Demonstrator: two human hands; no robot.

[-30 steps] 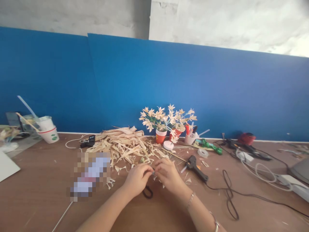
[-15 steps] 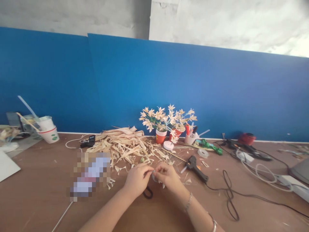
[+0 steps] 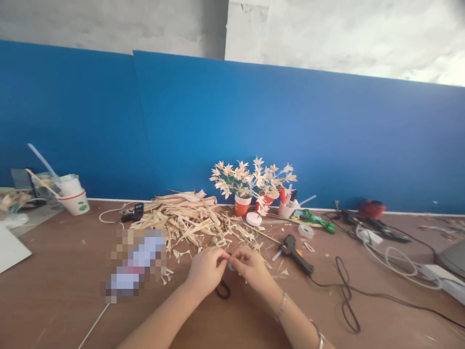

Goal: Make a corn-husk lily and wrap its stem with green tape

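Observation:
Near the middle of the table, my left hand (image 3: pixel 209 269) and my right hand (image 3: pixel 250 266) meet at the fingertips. Both are closed in a pinch around something small that the fingers mostly hide; a bit of pale material shows between them. A black loop (image 3: pixel 223 290) lies on the table just below my left hand. Behind the hands spreads a pile of dry husk strips (image 3: pixel 189 213), with small cut scraps in front of it.
Pale flowers stand in red cups (image 3: pixel 242 205) at the back. A black glue gun (image 3: pixel 297 254) lies right of my hands, its cord trailing right. Also in view are a tape roll (image 3: pixel 305 230), a white cup (image 3: pixel 75 202), a power strip (image 3: pixel 445 282) and a blurred-out object at left.
My right hand has shifted very slightly left and its fingers have turned a little. Less of the pale material shows below the fingertips. My left hand has barely moved.

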